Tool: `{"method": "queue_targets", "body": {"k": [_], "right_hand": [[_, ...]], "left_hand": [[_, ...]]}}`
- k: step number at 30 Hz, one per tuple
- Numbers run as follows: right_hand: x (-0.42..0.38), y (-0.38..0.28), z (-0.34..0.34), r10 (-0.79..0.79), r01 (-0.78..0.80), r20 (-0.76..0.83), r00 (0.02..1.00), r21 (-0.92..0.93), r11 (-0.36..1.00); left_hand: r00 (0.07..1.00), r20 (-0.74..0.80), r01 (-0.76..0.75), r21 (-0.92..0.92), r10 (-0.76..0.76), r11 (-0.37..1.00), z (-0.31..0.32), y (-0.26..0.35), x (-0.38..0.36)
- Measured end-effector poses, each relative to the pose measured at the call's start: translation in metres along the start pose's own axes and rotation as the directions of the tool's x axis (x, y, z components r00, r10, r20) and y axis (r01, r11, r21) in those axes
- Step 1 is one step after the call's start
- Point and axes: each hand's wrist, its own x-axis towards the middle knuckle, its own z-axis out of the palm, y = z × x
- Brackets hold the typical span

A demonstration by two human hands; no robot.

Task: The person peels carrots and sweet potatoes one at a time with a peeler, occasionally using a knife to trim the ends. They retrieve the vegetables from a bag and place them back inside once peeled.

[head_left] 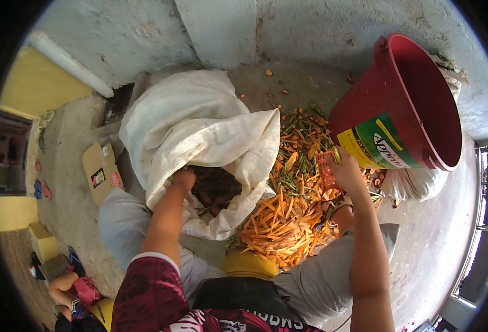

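My left hand (185,179) reaches into the mouth of a large white woven sack (183,105). Its fingers are hidden among the dark brown contents (215,191) inside. On the other side, my right hand (346,167) grips a red perforated tool (326,171) with a bright green part beside the fingers. The tool is over a heap of orange peeled strips (288,221), which spreads across the floor between my legs. Green stalks and trimmings (293,180) lie mixed into the farther part of the heap.
A big dark red bucket (360,105) tilts beyond my right hand, with a white sack (418,185) beneath it. At the left lies a flattened cardboard box (101,171). A pale wall (221,33) stands behind. Another person's leg (61,288) shows at lower left.
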Motion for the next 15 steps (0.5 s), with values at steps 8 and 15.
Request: {"method": "queue_targets", "body": {"k": [8,15], "right_hand": [[-0.01,0.0,-0.006,-0.013,0.015,-0.033,0.999,0.065,0.998],[-0.042,0.013,-0.003,0.071,-0.071,0.019,0.997,-0.025,0.997]], "left_hand": [[0.847,-0.394,-0.527,-0.537,0.356,0.659,-0.128,0.065,-0.101],[0.784,-0.619,-0.562,-0.738,0.043,-0.374,-0.244,0.058,-0.199]]}}
